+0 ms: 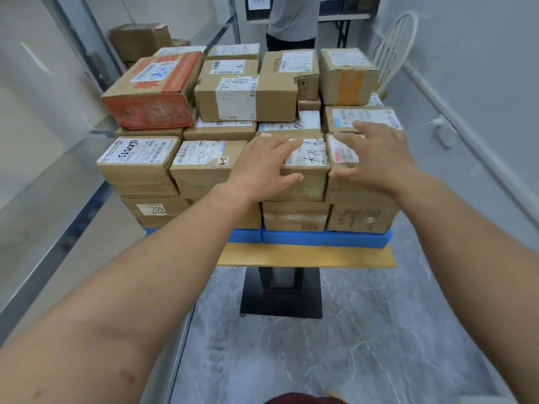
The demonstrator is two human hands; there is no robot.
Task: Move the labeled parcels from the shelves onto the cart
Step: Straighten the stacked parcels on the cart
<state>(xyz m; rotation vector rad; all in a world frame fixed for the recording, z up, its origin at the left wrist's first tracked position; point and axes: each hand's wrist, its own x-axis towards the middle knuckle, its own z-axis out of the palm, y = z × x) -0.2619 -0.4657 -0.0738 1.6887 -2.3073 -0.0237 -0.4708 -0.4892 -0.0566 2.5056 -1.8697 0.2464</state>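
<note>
reaching forward in the head view, both bare arms stretch to a stack of brown cardboard parcels with white shipping labels (271, 97), piled several layers high on a blue plastic platform (320, 239). the platform lies on a yellow wooden board (306, 256) over a black pedestal base (281, 293). the left hand (262, 167) lies on a front-row brown cardboard box with a handwritten white label (309, 170), its fingers straight and spread over the top and its thumb against the front face. the right hand (376, 161) is spread wide over the neighbouring brown box with a red-marked label (344, 154) at the stack's right front corner, thumb pointing toward the seam between the two boxes; whether the palm presses down cannot be told. an orange-red printed carton (151, 94) sits on the upper left of the stack. a steel shelf edge (58, 225) runs along the left, with another brown box (140, 39) further back on it. behind the stack stands a person in a grey shirt (291, 18), and a white spindle-back chair (393, 51) is by the right wall. the floor is grey marbled tile (364, 345).
</note>
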